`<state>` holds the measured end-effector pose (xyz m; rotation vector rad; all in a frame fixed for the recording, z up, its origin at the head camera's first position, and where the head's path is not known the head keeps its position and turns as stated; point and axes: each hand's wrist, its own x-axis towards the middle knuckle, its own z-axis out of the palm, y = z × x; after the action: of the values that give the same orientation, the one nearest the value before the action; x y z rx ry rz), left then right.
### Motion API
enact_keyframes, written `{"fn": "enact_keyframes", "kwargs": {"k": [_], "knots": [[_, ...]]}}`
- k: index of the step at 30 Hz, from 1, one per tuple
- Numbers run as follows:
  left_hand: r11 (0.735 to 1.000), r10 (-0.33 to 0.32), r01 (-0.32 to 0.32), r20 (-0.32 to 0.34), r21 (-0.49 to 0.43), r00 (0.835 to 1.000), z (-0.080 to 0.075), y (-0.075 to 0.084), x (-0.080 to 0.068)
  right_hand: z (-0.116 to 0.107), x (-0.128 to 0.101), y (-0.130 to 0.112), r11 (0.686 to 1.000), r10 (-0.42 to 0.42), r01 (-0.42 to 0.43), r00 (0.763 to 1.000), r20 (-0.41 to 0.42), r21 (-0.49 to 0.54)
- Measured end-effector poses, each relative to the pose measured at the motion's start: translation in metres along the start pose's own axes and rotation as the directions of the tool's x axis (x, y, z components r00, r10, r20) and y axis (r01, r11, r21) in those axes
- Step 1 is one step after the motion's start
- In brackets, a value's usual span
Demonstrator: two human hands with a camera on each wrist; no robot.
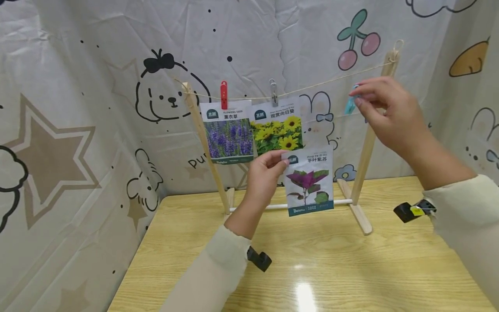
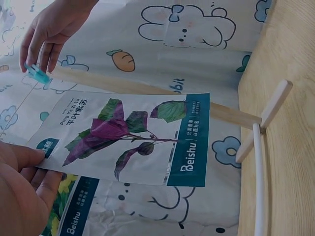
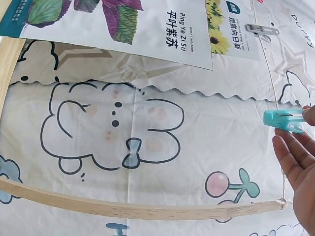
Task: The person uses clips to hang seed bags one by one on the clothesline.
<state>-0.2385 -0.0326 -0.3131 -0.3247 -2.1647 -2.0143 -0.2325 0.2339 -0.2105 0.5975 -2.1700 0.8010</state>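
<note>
My left hand (image 1: 267, 175) pinches the upper left corner of a white seed packet (image 1: 309, 182) with purple leaves and a green bottom band. The packet hangs below the string, in front of the rack. Between thumb and fingers, my right hand (image 1: 390, 108) holds a turquoise clothespin (image 3: 283, 118) near the string's right part. A lavender seed packet (image 1: 230, 134) hangs from the string (image 1: 331, 80) under a red clothespin (image 1: 224, 94). Beside it a sunflower seed packet (image 1: 278, 123) hangs under a grey clothespin (image 1: 273, 93); the left hand and held packet reach its lower edge.
The string runs between two wooden posts, the left post (image 1: 202, 138) and the right post (image 1: 366, 151). A white rod (image 1: 277, 206) joins them low down. The rack stands on a wood-grain table (image 1: 187, 260), with a printed curtain (image 1: 241, 39) behind.
</note>
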Motion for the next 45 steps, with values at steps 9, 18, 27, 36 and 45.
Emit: {"fn": "enact_keyframes", "kwargs": {"k": [9, 18, 27, 36, 45], "knots": [[1.000, 0.005, -0.005, -0.020, -0.013, 1.000, 0.004, 0.007, 0.003, -0.004, 0.010, -0.004, 1.000, -0.007, 0.007, 1.000, 0.003, -0.021], [0.999, 0.005, -0.006, -0.035, -0.049, 0.999, 0.009, 0.013, 0.009, -0.007, 0.021, -0.009, 0.998, 0.002, -0.002, 1.000, 0.007, -0.057], [0.998, 0.001, -0.005, -0.069, -0.063, 0.998, 0.013, 0.017, 0.016, -0.008, 0.031, -0.010, 0.996, 0.007, -0.006, 1.000, 0.016, -0.087], [0.997, 0.007, -0.013, -0.086, -0.073, 0.996, 0.018, 0.023, 0.022, -0.009, 0.040, -0.012, 0.994, -0.010, 0.012, 1.000, 0.016, -0.113], [0.997, 0.012, -0.018, -0.085, -0.074, 0.996, 0.022, 0.025, 0.030, -0.010, 0.051, -0.013, 0.992, 0.001, 0.004, 0.999, 0.041, -0.123]]}}
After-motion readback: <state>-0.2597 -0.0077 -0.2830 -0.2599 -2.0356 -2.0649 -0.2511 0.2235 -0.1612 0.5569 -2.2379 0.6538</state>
